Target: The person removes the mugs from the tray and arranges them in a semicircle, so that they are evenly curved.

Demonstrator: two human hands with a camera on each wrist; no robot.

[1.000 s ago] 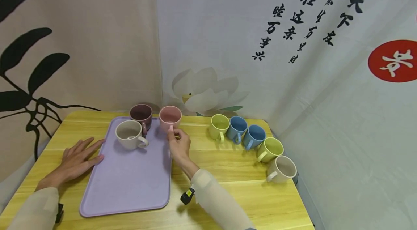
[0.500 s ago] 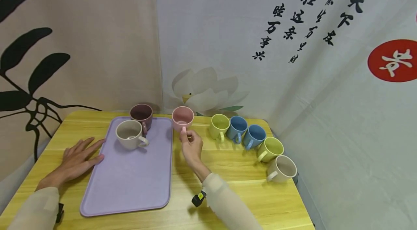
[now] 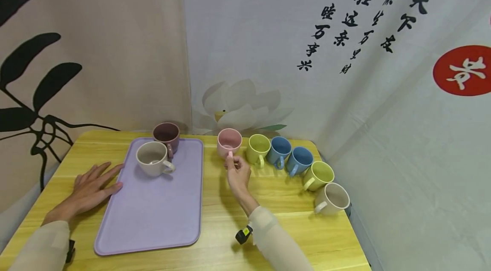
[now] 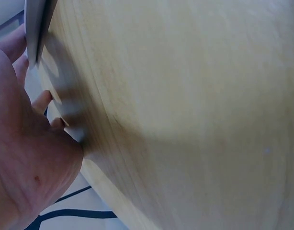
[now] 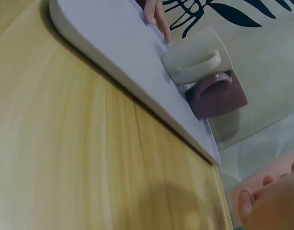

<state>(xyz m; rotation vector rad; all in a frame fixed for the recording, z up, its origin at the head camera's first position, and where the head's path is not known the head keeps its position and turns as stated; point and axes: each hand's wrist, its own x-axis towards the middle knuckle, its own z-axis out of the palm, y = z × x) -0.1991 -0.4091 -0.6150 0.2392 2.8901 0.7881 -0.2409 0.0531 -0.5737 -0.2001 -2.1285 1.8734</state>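
Wooden table (image 3: 330, 241): right grip (image 3: 239, 175) pinches a pink cup (image 3: 228, 143).

Left sleeve (image 3: 38, 247) is showing plain cream, wrinkling slightly; right sleeve (image 3: 281, 237) is matching. Black box (image 3: 241, 238) is jutting beside the right sleeve, bearing a yellow patch (image 3: 246, 232). Dark piece (image 3: 70, 251) is edging the left sleeve, mostly hidden.

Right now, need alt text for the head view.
A person's right hand holds a pink mug by its handle, left of a row of five other mugs. The left hand touches a lavender tray bearing a white mug and a maroon mug.
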